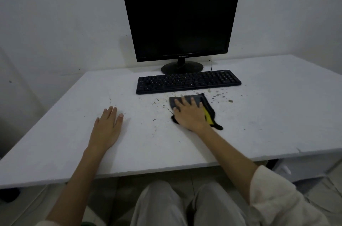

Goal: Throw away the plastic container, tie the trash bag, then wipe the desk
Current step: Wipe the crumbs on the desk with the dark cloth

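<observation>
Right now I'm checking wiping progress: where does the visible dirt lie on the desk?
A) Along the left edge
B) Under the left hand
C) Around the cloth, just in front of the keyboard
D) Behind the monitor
C: the dark specks scatter around the cloth under the right hand, just in front of the keyboard.

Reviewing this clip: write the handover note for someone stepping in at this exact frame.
Right hand: flat, pressing the grey cloth on the desk, just in front of the keyboard.
Left hand: empty, palm down on the desk.
Done: cannot tell; container and trash bag are not in view.
Left: dirt specks remain around the cloth; finish wiping.
</observation>
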